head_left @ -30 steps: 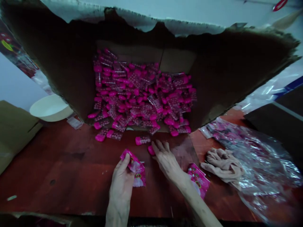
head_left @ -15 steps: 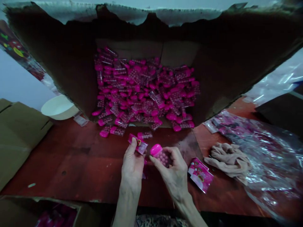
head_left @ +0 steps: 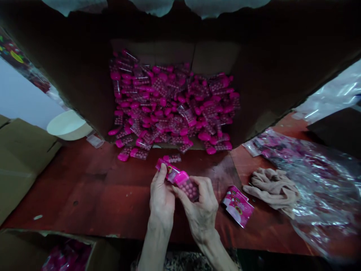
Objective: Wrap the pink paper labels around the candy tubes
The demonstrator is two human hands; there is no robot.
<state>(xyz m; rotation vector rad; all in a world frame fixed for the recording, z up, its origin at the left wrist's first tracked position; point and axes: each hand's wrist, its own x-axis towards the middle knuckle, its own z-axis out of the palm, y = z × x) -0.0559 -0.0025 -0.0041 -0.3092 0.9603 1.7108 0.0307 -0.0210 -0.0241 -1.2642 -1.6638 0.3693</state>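
My left hand [head_left: 162, 197] pinches a small pink printed plastic sleeve [head_left: 168, 171], thumb on top. In my right hand [head_left: 200, 207] is a clear candy container [head_left: 188, 188] with a bright pink cap, filled with round pink candies. Its cap end meets the near end of the sleeve; whether it has entered the sleeve I cannot tell. Just beyond my hands another candy container [head_left: 175, 158] lies on the red table [head_left: 93, 192]. A pile of the same containers [head_left: 169, 109] fills the bottom of a large cardboard box [head_left: 267, 82] lying on its side, open toward me.
To the right lie flat pink sleeves [head_left: 239, 207], a beige cloth [head_left: 273, 190] and a clear plastic bag [head_left: 318, 180]. A white bowl [head_left: 69, 126] and a cardboard box [head_left: 24, 162] stand at left. Below the table edge, another box holds pink packs [head_left: 67, 256].
My right hand has brought the candy container left, up against the sleeve in my left hand. The gap between them has closed. The view has shifted slightly.
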